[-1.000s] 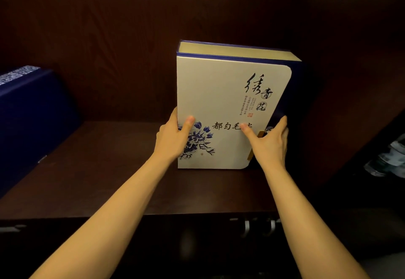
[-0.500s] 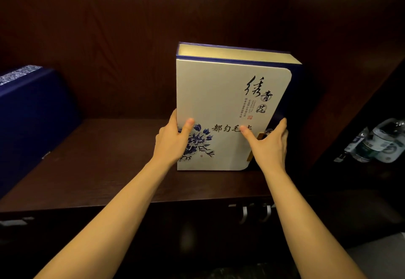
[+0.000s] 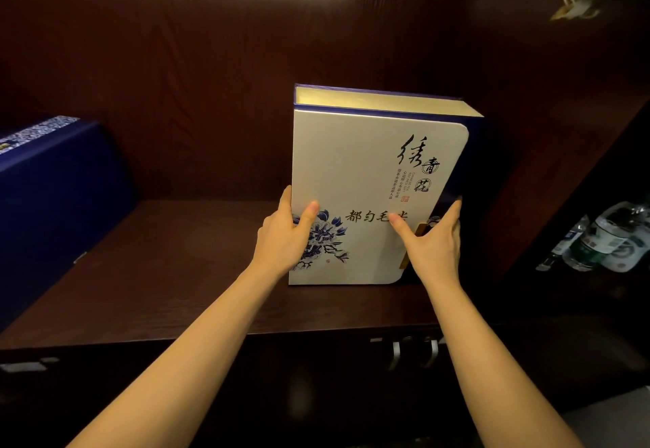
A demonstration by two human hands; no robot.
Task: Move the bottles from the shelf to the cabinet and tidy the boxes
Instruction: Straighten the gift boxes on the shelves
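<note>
While both hands hold the white box, it stands upright on the dark shelf, its base resting on the board and its printed face toward the camera.

At nine o'clock: a blue box lies at the shelf's left end, well apart from the hands, patterned top edge showing. Untouched.

Centre-left: left hand on the near left edge of the white box. Thumb laid flat over the blue flower print, fingers wrapped round the side out of sight. Grip closed on the box edge.

Centre-right: right hand low on the right edge, thumb across the front by the small gold clasp, fingers reaching up the dark blue spine side. Grip likewise clamped on the box. Two hands at opposite edges, low down: judged to steady a tall, narrow box that could tip, and to square it on the board.

At six o'clock, below the shelf front: cabinet door handles, doors apparently shut.

At three o'clock: bottles, clear plastic with labels, lying in the shadowed bay right of the dark partition. Count unclear. None in hand.

Judgement: box-tidying step under way; the bottles look yet to be moved. Contents of the white box not visible.
</note>
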